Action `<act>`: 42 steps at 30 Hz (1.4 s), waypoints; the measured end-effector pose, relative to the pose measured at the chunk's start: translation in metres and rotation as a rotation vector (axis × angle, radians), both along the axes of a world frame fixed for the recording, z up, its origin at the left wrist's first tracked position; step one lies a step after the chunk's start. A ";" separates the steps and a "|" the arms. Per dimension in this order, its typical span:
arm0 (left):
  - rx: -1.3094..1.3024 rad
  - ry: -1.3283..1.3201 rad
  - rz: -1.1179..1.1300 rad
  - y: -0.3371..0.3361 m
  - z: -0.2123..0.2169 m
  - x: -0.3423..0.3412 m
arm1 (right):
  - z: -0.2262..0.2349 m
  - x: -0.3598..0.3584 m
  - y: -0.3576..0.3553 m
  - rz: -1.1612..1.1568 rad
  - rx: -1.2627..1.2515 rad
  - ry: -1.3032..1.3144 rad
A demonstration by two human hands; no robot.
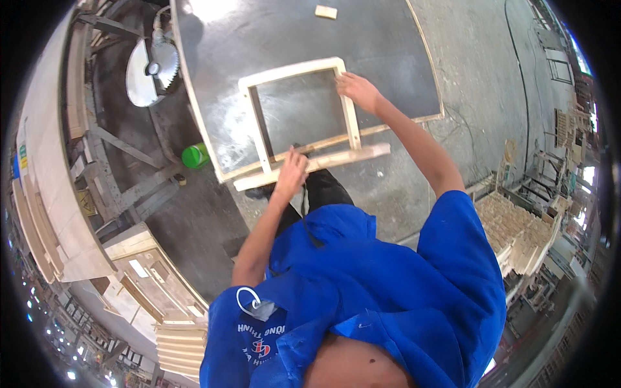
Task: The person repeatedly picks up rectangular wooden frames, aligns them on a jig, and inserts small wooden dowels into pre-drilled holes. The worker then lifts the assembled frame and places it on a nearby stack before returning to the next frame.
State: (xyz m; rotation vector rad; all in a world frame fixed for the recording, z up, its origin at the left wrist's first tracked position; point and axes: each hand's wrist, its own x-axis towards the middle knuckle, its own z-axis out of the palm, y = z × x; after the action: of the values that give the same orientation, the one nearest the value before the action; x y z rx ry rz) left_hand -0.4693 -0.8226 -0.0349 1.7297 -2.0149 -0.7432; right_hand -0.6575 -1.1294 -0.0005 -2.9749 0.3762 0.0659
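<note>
A pale wooden frame (294,69) with rounded far corners lies over the near edge of a dark tabletop (388,58). Its near rail (343,157) runs past the right side piece and sticks out over the table edge toward me. Around the middle of that rail, my left hand (292,173) is closed, thumb and fingers on the wood. My right hand (359,90) grips the right side piece just below the far right corner, with fingertips bent over its inner edge. The undersides of both hands' grips are hidden.
A small wood block (326,11) lies farther back on the tabletop. To the left, a toothed circular saw blade (169,64) hangs above a metal stand, with a green container (195,156) below. Stacked wooden pieces (517,229) stand at the right.
</note>
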 end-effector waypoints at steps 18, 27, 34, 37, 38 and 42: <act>-0.069 0.055 0.842 -0.025 0.035 0.053 | 0.001 0.051 -0.052 -0.911 0.425 -0.140; 0.630 0.422 0.585 -0.008 0.022 0.114 | -0.027 0.062 -0.087 -1.101 0.556 0.061; 0.720 0.330 0.606 -0.026 0.025 0.111 | -0.024 0.059 -0.089 -1.144 0.619 0.073; 0.651 0.271 0.548 -0.045 0.037 0.111 | -0.012 0.063 -0.072 -1.177 0.551 0.080; 0.684 0.222 0.459 -0.051 0.034 0.116 | -0.007 0.061 -0.066 -1.165 0.511 0.077; 0.660 0.108 0.379 -0.095 0.028 0.160 | 0.012 0.018 -0.005 -1.055 0.687 0.125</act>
State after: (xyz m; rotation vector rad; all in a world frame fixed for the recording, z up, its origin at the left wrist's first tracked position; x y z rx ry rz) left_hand -0.3091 -0.9173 -0.0073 2.2652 -1.3759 -1.4283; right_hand -0.6393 -1.1340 0.0119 -1.8202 1.4970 0.2059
